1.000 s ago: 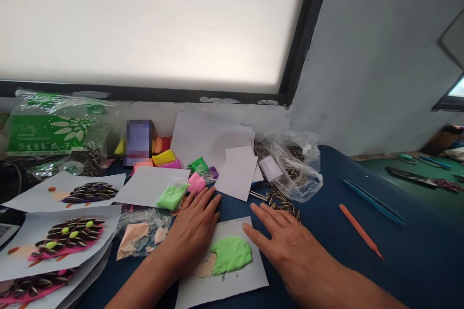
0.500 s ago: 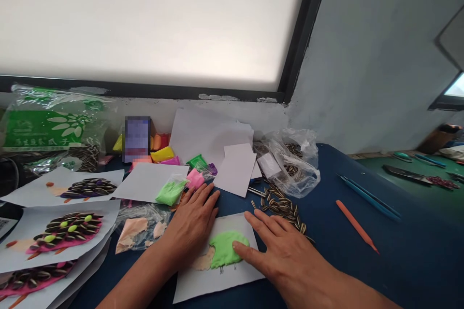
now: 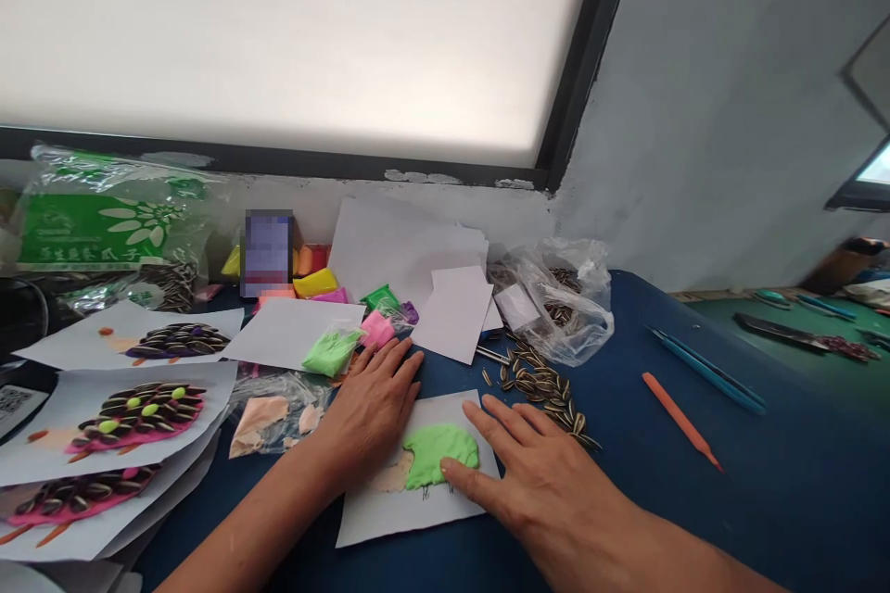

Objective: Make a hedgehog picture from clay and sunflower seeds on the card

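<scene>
Seeds (image 3: 546, 386) between plastic bag (image 3: 582, 320) and right hand (image 3: 546, 482)

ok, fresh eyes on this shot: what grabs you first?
Likely the green clay, bright on a white sheet between the left hand and the right hand, whose thumb overlaps it in view. Next, the seed-covered figures on papers at far left. Then the loose seeds just beyond the right hand, and the orange tool further right.

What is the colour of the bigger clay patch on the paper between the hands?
The bigger clay patch is light green, best seen in the head view.
</scene>
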